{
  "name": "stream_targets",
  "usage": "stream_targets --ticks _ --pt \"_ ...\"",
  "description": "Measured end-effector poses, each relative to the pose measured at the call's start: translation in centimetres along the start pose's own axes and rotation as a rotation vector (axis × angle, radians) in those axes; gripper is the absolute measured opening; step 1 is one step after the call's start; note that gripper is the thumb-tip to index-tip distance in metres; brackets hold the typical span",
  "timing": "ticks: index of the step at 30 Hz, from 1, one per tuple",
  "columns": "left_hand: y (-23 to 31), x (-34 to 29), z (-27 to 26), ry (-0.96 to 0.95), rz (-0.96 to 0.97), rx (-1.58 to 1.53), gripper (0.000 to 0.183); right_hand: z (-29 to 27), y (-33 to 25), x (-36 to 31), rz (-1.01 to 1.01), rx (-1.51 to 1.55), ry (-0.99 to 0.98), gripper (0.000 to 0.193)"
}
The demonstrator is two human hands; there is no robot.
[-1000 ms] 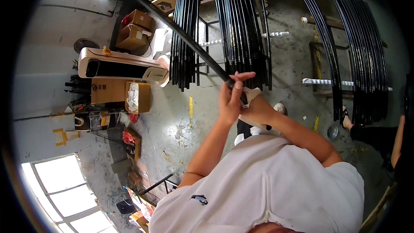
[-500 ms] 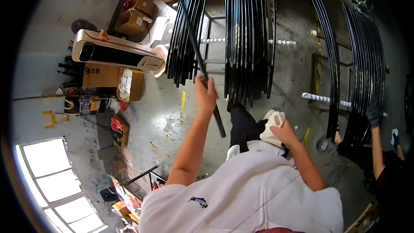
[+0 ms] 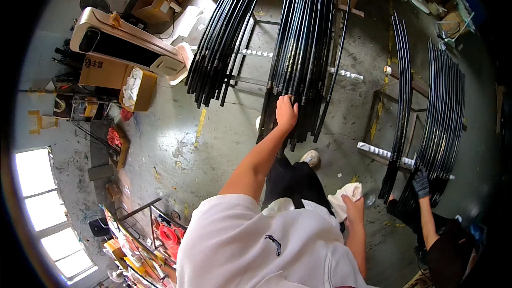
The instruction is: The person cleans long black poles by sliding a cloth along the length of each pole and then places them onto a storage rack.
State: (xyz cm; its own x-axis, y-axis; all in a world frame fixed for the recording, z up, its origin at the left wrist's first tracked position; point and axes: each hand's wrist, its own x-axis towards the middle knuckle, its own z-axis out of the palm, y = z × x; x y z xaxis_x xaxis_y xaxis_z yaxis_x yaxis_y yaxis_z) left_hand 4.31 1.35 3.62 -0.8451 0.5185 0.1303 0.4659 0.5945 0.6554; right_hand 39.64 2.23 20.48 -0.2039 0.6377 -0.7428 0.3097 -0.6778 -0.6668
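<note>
My left hand (image 3: 287,113) reaches forward over the middle bundle of long black rods (image 3: 302,48). Its fingers are closed around a black rod near the bundle's near end; which rod it grips is partly hidden by the hand. Close to my right hip, my right hand (image 3: 353,210) is closed on a crumpled cream cloth (image 3: 341,197). A second bundle of black rods (image 3: 226,34) lies left of the middle one. One black rod (image 3: 336,64) lies apart at the right edge of the rack.
White notched bars (image 3: 346,74) support the rods. To the right, a co-worker's gloved hand (image 3: 421,183) touches another bundle of rods (image 3: 440,112). A pale upright appliance (image 3: 128,42) and a cardboard box (image 3: 144,93) stand at left. My shoe (image 3: 310,158) is below the rack.
My left hand has moved right and down from holding a slanted rod in the air to the middle bundle. My right hand with the cloth is lower. The view has shifted.
</note>
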Motion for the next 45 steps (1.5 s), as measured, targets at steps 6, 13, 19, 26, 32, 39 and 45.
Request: stream_targets --ticks 6,13,19,26,32,39,45 --pt "-0.6 2.1 2.2 -0.058 0.003 0.138 0.053 0.3 -2.2 -0.7 0.054 -0.038 0.058 0.041" --pt "-1.8 3.4 1.4 -0.100 0.053 0.130 0.055 2.3 -1.9 0.3 0.046 -0.019 0.016 0.042" --pt "-5.4 3.2 -2.3 0.005 0.015 0.016 0.039 4.3 -2.7 1.4 0.062 -0.053 -0.044 0.042" --pt "-16.5 4.4 -7.7 0.130 -0.273 0.371 0.045 6.6 -3.1 2.9 0.060 -0.090 0.018 0.043" --pt "-22.8 7.1 -9.1 0.079 -0.373 0.455 0.050 9.5 -3.0 3.7 0.114 -0.137 -0.036 0.043" --pt "-24.2 11.2 -8.4 -0.219 -0.630 0.514 0.035 13.0 -3.8 3.5 0.152 -0.184 -0.036 0.044" --pt "-25.6 10.1 -8.3 -0.250 -0.674 0.503 0.024 13.8 -5.1 3.7 0.137 -0.228 -0.072 0.043"
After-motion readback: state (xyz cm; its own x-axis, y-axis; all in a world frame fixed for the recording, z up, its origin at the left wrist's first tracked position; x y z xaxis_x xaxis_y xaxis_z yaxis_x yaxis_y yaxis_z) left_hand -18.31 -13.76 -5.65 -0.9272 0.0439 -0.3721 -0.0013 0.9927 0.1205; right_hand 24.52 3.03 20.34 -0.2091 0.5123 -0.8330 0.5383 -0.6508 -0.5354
